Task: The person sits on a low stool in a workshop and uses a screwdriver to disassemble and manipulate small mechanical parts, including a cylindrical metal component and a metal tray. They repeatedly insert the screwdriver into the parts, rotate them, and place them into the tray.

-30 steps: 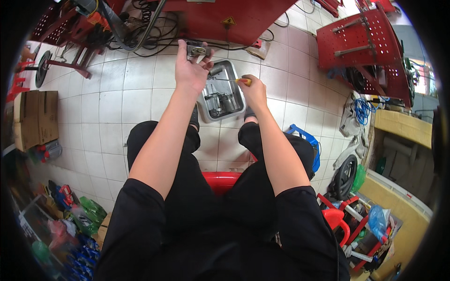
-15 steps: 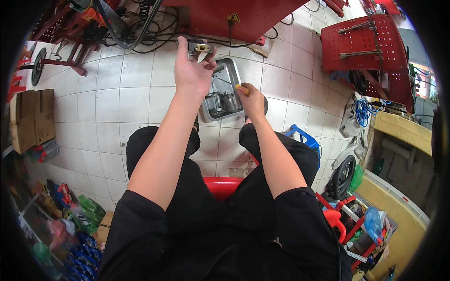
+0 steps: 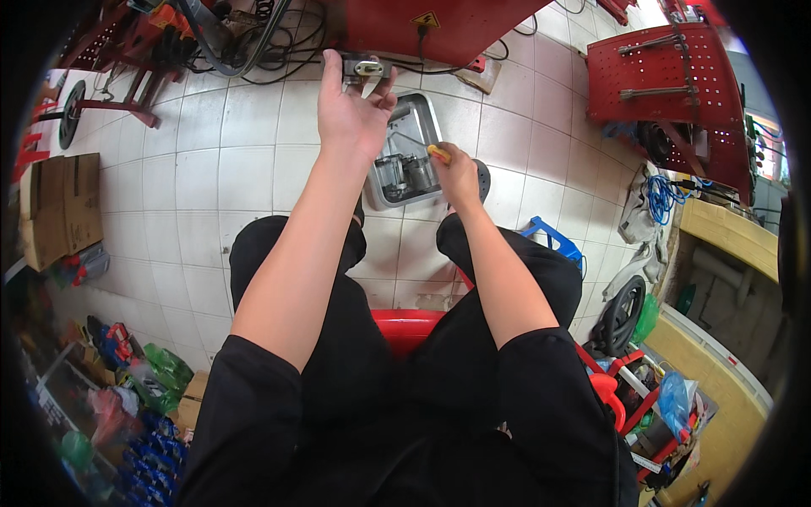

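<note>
My left hand [image 3: 353,122], palm up, holds a small dark metal part [image 3: 367,71] with a light oval flange on its face. Below and to its right, my right hand [image 3: 459,177] is closed on a yellow-handled screwdriver [image 3: 438,153], its thin shaft pointing up-left over a grey metal tray [image 3: 431,118]. The tray rests on the tiles near my feet and holds several metal parts [image 3: 416,171], among them cylindrical pieces; my left hand and forearm partly cover its left side.
A red cabinet [image 3: 448,34] with cables [image 3: 279,59] stands ahead. A red perforated stand [image 3: 642,84] and blue hose [image 3: 663,198] are at right, cardboard boxes [image 3: 63,203] at left. I sit on a red stool [image 3: 401,329]; cluttered goods [image 3: 160,380] lie lower left.
My left hand has risen slightly in the picture with the metal part. My right hand and screwdriver have shifted a little right and down since the oldest frame, and the shaft is more tilted.
</note>
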Available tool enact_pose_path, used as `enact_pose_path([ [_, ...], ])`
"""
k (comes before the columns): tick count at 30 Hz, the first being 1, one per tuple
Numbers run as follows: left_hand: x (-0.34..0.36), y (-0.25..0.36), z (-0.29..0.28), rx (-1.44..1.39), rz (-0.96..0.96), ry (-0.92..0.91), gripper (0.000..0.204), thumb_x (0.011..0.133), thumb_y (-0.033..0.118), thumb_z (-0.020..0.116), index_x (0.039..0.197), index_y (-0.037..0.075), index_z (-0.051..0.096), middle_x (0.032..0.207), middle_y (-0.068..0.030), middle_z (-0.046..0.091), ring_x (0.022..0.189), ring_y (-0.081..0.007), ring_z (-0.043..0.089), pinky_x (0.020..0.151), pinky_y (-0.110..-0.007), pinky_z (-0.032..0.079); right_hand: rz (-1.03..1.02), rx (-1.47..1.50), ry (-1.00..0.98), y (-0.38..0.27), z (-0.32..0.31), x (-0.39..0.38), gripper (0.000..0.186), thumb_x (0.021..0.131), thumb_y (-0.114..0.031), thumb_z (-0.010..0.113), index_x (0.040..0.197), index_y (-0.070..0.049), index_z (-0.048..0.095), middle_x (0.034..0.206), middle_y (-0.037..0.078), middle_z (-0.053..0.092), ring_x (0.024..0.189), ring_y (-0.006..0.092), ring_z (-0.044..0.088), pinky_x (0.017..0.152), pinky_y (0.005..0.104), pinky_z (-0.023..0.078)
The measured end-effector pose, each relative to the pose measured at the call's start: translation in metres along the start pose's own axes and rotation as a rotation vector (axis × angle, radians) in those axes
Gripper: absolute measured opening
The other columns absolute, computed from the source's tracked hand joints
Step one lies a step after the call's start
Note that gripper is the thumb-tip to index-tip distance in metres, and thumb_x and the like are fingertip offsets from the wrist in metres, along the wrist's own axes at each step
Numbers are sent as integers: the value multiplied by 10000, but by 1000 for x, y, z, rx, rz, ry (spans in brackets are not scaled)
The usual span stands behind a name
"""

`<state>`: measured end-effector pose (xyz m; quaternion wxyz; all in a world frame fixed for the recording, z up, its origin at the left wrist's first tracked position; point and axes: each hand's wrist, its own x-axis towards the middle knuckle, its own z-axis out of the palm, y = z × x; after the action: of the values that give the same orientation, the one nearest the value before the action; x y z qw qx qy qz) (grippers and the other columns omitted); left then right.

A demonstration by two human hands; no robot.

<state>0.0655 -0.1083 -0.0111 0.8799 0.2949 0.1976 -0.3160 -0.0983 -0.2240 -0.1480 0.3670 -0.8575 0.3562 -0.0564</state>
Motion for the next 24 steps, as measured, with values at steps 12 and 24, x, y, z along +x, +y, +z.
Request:
enact_pose_path([
  [12,1,0,-2,12,18,-22,429,909,477,499,1103,97,459,1090,-99,510,1022,-277,515,705,-328,390,1,-3,34,-1,0,1,284,785,-138,636,1048,-32,629,926,226,641,887,373,621,778,402,482],
  [24,1,-1,1,12,8,13,435,895,474,525,1113,109,430,1091,-104,511,1018,-286,522,707,-327,386,78,36,93,7,-2,5,289,782,-163,638,1048,-52,637,928,217,644,900,379,616,777,413,483],
])
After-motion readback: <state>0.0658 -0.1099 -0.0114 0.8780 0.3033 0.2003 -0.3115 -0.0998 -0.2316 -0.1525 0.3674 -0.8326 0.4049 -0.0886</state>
